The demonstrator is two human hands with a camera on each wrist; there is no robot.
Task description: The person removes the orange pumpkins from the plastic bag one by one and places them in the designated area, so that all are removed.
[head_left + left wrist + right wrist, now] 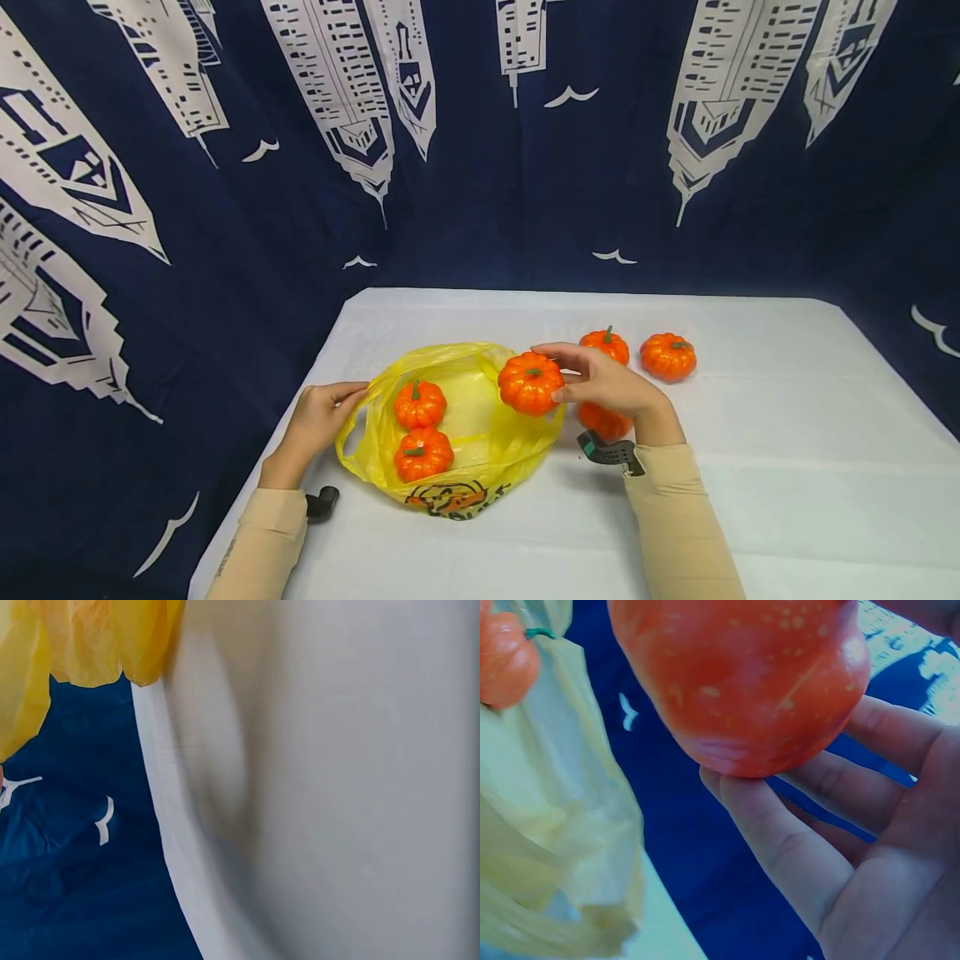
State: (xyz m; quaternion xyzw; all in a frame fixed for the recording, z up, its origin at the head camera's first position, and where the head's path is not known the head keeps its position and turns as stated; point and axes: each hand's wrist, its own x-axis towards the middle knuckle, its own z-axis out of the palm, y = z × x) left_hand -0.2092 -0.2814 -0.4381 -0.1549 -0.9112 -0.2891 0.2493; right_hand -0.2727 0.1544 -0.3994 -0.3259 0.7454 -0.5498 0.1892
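Pumpkin is held in right hand at right side of yellow bag. Left hand pinches bag at left.

The beige left sleeve bears dark marking too small to read; the right sleeve is beige too. A rounded black device juts from the left cuff, a black strap with a green patch from the right.

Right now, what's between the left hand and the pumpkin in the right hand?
Between the left hand and the held pumpkin, the head view shows the open yellow bag with two pumpkins inside.
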